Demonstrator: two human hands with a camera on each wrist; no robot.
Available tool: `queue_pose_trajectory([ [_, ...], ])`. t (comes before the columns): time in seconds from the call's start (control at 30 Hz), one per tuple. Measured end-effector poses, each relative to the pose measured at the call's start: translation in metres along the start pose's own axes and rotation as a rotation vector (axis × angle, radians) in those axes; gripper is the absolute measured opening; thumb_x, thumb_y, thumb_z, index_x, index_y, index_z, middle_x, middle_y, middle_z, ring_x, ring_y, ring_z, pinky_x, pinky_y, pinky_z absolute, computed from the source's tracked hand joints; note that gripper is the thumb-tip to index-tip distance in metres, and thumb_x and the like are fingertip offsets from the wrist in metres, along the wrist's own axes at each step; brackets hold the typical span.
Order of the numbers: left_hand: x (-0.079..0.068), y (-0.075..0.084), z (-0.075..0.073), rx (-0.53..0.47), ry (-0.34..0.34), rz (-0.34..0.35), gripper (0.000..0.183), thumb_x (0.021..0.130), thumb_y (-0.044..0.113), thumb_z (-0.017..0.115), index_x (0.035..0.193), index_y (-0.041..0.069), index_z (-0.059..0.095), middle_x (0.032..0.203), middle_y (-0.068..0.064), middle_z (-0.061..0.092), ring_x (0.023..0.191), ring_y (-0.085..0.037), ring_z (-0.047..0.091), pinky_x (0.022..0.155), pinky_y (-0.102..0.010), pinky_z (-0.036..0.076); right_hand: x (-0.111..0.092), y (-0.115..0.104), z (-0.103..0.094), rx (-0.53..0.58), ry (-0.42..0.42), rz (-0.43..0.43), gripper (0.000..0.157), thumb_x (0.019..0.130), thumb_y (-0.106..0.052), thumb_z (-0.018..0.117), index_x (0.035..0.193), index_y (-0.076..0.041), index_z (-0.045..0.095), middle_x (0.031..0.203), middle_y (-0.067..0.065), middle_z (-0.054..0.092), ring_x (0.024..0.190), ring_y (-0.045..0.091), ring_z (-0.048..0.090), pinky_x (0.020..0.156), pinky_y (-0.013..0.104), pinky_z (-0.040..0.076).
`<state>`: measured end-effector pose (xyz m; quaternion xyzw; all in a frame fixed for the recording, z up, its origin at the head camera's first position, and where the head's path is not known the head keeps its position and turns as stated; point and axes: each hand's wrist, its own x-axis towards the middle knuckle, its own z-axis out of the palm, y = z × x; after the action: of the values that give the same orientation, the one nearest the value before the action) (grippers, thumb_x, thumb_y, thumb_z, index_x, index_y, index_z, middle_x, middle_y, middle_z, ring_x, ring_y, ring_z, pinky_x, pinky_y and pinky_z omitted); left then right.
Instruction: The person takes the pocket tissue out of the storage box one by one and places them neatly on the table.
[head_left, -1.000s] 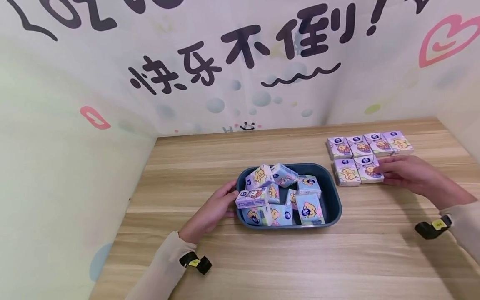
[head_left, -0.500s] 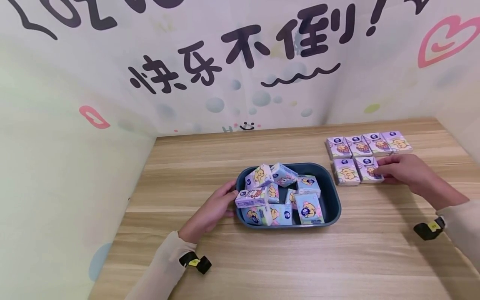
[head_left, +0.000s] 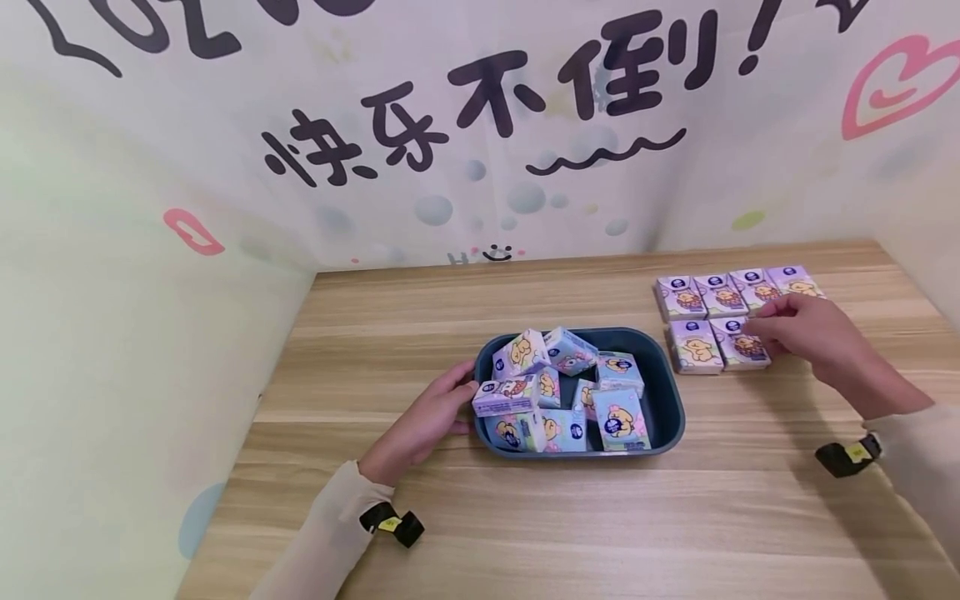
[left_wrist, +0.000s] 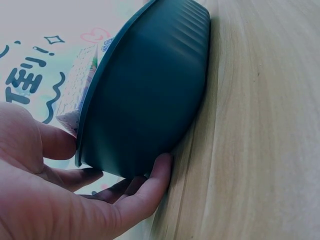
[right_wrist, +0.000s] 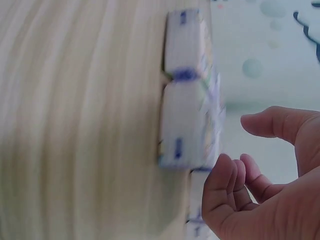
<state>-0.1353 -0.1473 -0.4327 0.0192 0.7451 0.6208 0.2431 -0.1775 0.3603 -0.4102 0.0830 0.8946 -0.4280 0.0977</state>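
In the head view, my left hand [head_left: 431, 412] holds the left end of a dark blue-green plastic basin [head_left: 667, 400]. The left wrist view has the thumb at the basin's rim and curved fingers against its outer wall [left_wrist: 145, 100]. Several small tissue packs, blue or purple with cartoon prints, lie jumbled inside, among them a light blue pack [head_left: 621, 417]. My right hand [head_left: 817, 337] hovers at the right edge of a purple tissue pack [head_left: 738, 343]. In the right wrist view, a gap separates the right hand's thumb [right_wrist: 270, 122] from its fingers, with nothing between them.
Purple packs lie flat in two rows right of the basin; the back row includes a pack [head_left: 681, 297] at its left end. The wooden table [head_left: 525, 525] meets a printed cloth backdrop [head_left: 375, 225] behind. Pale side walls stand left and right.
My right hand has let go of the front-row purple pack and lifted slightly up and back. My left hand and the basin have stayed in place.
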Motion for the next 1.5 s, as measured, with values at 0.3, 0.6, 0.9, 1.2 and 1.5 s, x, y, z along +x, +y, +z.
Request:
queue_pose_trajectory([
  [0.3,-0.001,-0.001,0.0,0.002,0.007,-0.001,0.054,0.118,0.016,0.041,0.17,0.002,0.035,0.17,-0.024,0.039,0.145,-0.044,0.05,0.101,-0.058,0.059,-0.012,-0.047,0.028,-0.121,-0.023,-0.141,0.041,0.106,-0.023,0.075,0.125,0.007,0.055,0.113,0.019,0.062,0.091,0.027,0.059,0.067,0.028,0.057],
  [0.6,0.0,0.0,0.001,-0.001,0.0,-0.005,0.053,0.119,0.015,0.04,0.171,0.004,0.036,0.169,-0.022,0.041,0.142,-0.042,0.052,0.099,-0.056,0.061,-0.027,-0.101,0.069,-0.104,-0.141,-0.247,0.034,0.102,-0.022,0.078,0.122,0.002,0.064,0.112,0.016,0.067,0.092,0.028,0.066,0.072,0.032,0.061],
  [0.9,-0.001,0.001,0.0,-0.01,0.003,-0.007,0.053,0.119,0.015,0.04,0.171,0.004,0.035,0.168,-0.022,0.042,0.141,-0.042,0.053,0.1,-0.056,0.06,-0.043,-0.146,0.101,-0.069,-0.243,-0.363,0.027,0.1,-0.021,0.081,0.115,-0.002,0.069,0.104,0.009,0.072,0.087,0.023,0.069,0.075,0.033,0.061],
  [1.2,0.001,0.0,0.0,-0.01,-0.007,-0.002,0.053,0.119,0.016,0.04,0.171,0.004,0.035,0.168,-0.023,0.042,0.143,-0.042,0.052,0.102,-0.058,0.059,-0.052,-0.173,0.133,0.024,-0.418,-0.348,0.023,0.101,-0.02,0.079,0.113,-0.002,0.071,0.105,0.01,0.075,0.089,0.029,0.075,0.083,0.043,0.065],
  [1.5,0.001,-0.001,-0.001,-0.008,-0.016,0.001,0.054,0.119,0.016,0.039,0.171,0.003,0.034,0.168,-0.024,0.041,0.143,-0.043,0.051,0.102,-0.056,0.059,-0.049,-0.172,0.166,-0.122,-0.394,-0.374,0.035,0.102,-0.045,0.078,0.099,-0.011,0.07,0.084,0.001,0.071,0.076,0.019,0.065,0.066,0.036,0.053],
])
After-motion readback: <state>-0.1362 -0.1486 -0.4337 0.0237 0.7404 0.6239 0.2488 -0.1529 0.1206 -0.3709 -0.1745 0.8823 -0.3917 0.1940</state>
